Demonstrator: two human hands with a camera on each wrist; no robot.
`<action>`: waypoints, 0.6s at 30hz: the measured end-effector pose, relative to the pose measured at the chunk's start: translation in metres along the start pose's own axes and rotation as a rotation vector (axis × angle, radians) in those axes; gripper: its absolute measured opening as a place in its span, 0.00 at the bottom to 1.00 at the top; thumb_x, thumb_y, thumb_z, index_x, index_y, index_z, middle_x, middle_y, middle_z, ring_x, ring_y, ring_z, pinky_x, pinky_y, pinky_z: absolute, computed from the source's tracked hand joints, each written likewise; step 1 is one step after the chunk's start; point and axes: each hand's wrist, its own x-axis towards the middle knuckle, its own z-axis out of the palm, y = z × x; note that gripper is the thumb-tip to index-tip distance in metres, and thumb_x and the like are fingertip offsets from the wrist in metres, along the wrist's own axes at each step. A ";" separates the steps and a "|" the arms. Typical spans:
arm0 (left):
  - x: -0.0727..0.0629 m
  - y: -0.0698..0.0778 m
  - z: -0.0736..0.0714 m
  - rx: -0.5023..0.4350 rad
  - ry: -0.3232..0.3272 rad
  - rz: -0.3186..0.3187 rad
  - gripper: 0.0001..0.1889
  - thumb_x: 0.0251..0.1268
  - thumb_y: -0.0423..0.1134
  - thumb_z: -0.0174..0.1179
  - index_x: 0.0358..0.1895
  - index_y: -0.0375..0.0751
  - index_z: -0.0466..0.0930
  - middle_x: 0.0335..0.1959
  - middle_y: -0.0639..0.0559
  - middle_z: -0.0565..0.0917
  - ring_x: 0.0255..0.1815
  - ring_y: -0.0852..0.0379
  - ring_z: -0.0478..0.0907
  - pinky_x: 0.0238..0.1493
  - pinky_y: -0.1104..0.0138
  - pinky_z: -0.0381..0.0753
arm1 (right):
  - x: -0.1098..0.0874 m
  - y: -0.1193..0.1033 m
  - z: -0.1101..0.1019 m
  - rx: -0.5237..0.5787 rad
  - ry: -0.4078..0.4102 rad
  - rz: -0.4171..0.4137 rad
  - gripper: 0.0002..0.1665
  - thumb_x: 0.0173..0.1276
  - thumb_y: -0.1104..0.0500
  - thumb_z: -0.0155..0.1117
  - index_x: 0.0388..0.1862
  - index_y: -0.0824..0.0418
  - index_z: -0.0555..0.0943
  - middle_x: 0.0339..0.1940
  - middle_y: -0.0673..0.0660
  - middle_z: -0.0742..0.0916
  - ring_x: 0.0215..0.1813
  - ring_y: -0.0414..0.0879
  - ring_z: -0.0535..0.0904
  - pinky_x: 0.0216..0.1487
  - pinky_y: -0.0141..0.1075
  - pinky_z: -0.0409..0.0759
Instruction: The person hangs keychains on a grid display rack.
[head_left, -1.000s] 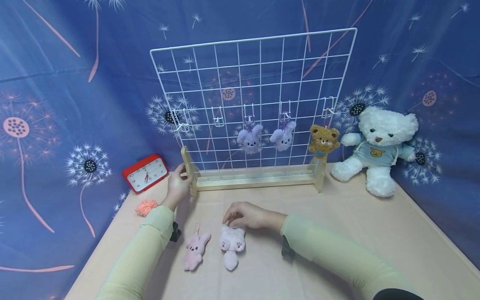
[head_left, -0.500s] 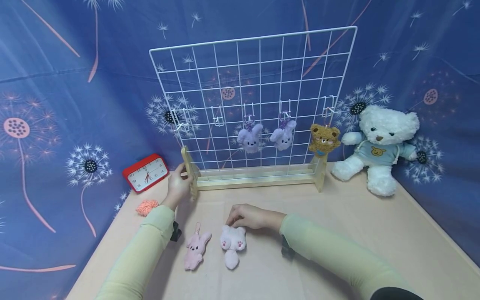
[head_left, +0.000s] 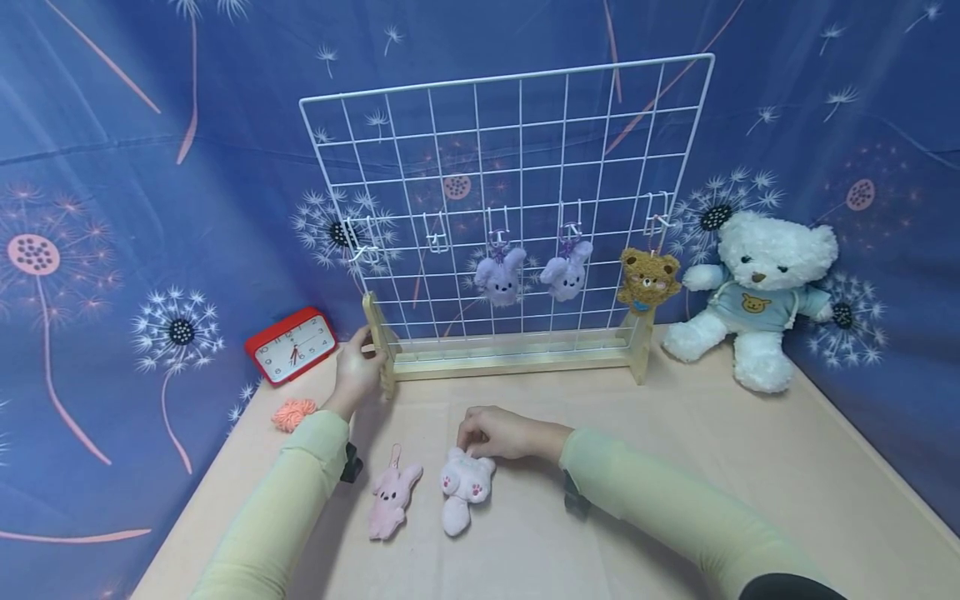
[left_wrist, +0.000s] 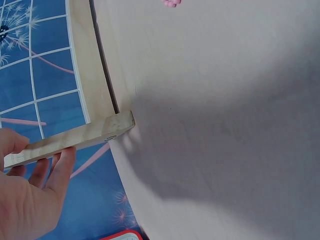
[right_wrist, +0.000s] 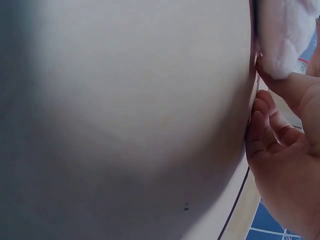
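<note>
At the wire grid's left end, my left hand grips the wooden side foot, thumb on one face and fingers on the other. Lower in the head view, my right hand pinches at the top of a white plush keychain with pink paw pads. In the right wrist view the thumb is against the white plush, and its hanging loop is hidden. A pink plush keychain with a pink loop lies to the left of the white one.
On the white grid rack hang two purple bunny plushes and a brown bear plush. Two hooks at its left bear nothing. A red clock and orange yarn sit left, a white teddy bear right.
My right hand has shifted slightly to the right, and its fingers have drawn together at the white plush. That plush has turned a little, its tail swinging left. My left hand stays in place.
</note>
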 end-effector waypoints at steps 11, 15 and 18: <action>0.000 0.000 0.000 0.018 0.006 -0.001 0.31 0.70 0.24 0.54 0.76 0.34 0.63 0.67 0.31 0.73 0.60 0.31 0.77 0.62 0.48 0.81 | -0.001 -0.005 -0.004 -0.020 -0.028 0.029 0.08 0.66 0.64 0.71 0.33 0.55 0.80 0.34 0.46 0.77 0.39 0.37 0.72 0.45 0.29 0.77; -0.001 0.000 0.000 0.012 0.005 -0.006 0.31 0.70 0.24 0.55 0.76 0.35 0.64 0.67 0.32 0.74 0.61 0.31 0.77 0.61 0.48 0.81 | 0.000 -0.004 -0.005 -0.002 -0.012 0.054 0.08 0.66 0.62 0.72 0.32 0.53 0.79 0.29 0.43 0.79 0.35 0.36 0.73 0.40 0.28 0.77; -0.001 0.001 0.000 0.009 0.004 -0.004 0.31 0.71 0.25 0.54 0.76 0.35 0.63 0.67 0.32 0.73 0.61 0.31 0.77 0.62 0.47 0.81 | -0.001 -0.003 -0.006 0.015 0.007 0.069 0.09 0.66 0.60 0.73 0.31 0.53 0.79 0.26 0.42 0.79 0.32 0.35 0.73 0.37 0.29 0.77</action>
